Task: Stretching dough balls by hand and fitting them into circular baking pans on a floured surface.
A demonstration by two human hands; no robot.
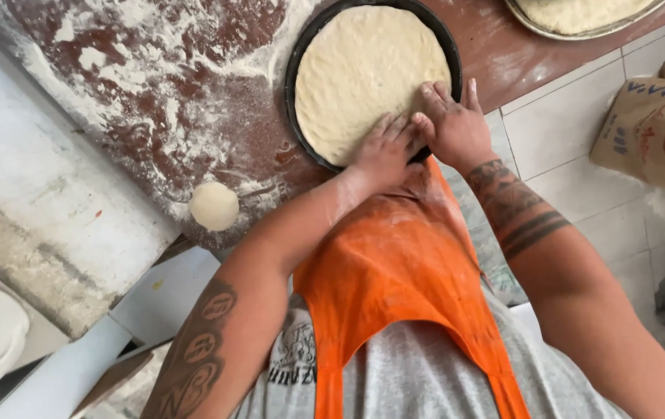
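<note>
A flat round of pale dough (360,74) fills a round black pan (298,58) on a floured reddish-brown counter (169,101). My left hand (383,151) presses flat on the dough's near edge, fingers spread. Beside it, my right hand (453,124) also presses the near edge of the dough, by the pan's rim, fingers flat and apart. The two hands touch each other. Neither grips anything. An orange apron (398,271) hangs below my arms.
A small dough ball (214,206) lies on the counter near its front edge. A second pan with dough (581,15) sits at the top right. A brown paper sack (654,132) stands on the tiled floor at right. A worn white surface (45,202) lies left.
</note>
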